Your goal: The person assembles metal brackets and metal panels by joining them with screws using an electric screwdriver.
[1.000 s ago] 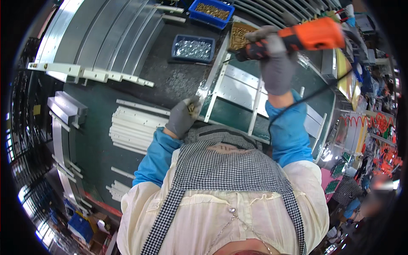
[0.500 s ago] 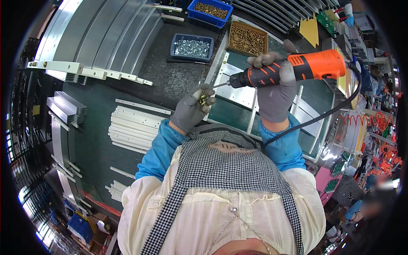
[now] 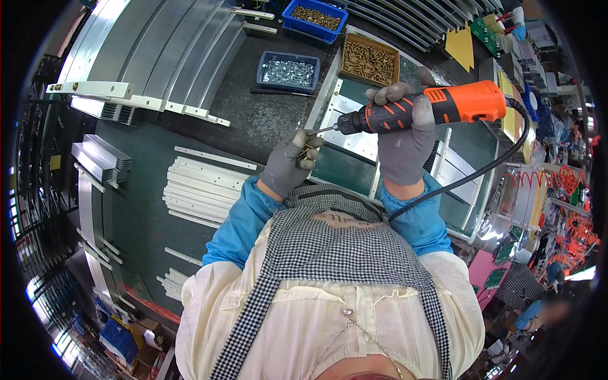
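My right hand [image 3: 408,142], in a grey glove, is wrapped round an orange and black electric screwdriver [image 3: 468,101] held level, its bit pointing left. A black cable [image 3: 468,179] runs from its back end down past my right sleeve. My left hand [image 3: 286,163], gloved too, is closed on several brass-coloured screws [image 3: 306,152] that show between its fingers. The screwdriver's bit [image 3: 324,130] reaches the left fingertips; whether a screw sits on its tip is too small to tell. Below the tool lies a white frame [image 3: 354,136] with metal plates.
Beyond my hands stand a box of brass screws [image 3: 369,61], a blue bin of silver screws [image 3: 288,71] and a blue bin of brass screws [image 3: 316,18]. White strips [image 3: 202,190] lie at left, below stacked metal panels [image 3: 152,47]. Another person's sleeve [image 3: 529,315] shows at lower right.
The screwdriver and my right hand have shifted slightly left and down. My left fingers have closed more round the screws, at the bit's tip.
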A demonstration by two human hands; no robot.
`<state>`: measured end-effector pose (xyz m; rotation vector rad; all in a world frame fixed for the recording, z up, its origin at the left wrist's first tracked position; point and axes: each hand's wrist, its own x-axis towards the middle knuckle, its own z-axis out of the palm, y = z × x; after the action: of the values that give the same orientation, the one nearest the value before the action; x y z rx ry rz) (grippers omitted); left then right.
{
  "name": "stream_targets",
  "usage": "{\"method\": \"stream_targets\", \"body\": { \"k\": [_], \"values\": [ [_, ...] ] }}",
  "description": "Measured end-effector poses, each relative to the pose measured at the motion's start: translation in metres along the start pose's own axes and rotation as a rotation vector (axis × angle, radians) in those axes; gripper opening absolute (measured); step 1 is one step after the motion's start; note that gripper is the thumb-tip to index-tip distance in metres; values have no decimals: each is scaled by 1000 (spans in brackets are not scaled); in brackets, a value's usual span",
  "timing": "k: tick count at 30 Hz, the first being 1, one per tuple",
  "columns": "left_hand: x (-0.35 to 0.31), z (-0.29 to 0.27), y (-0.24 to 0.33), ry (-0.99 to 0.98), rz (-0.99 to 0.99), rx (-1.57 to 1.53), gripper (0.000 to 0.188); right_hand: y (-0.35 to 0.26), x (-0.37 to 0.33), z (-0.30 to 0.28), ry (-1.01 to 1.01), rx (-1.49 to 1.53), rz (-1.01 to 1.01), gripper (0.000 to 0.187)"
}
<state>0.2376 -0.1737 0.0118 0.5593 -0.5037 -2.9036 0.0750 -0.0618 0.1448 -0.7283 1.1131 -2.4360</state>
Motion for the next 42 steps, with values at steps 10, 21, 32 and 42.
{"method": "stream_targets", "body": {
  "k": [10, 21, 32, 42],
  "values": [
    [11, -1, -10, 47, -56, -187, 37, 4, -5, -4, 84, 7, -52, 53],
    [12, -3, -10, 133, 57, 118, 40, 11, 1, -12, 261, -40, -3, 55],
    [12, 2, -1, 528, 106, 489, 38, 21, 18, -23, 225, -82, -118, 51],
    [29, -30, -23, 245, -134, 957, 36, 39, 32, -26, 157, -287, -134, 69]
  ]
}}
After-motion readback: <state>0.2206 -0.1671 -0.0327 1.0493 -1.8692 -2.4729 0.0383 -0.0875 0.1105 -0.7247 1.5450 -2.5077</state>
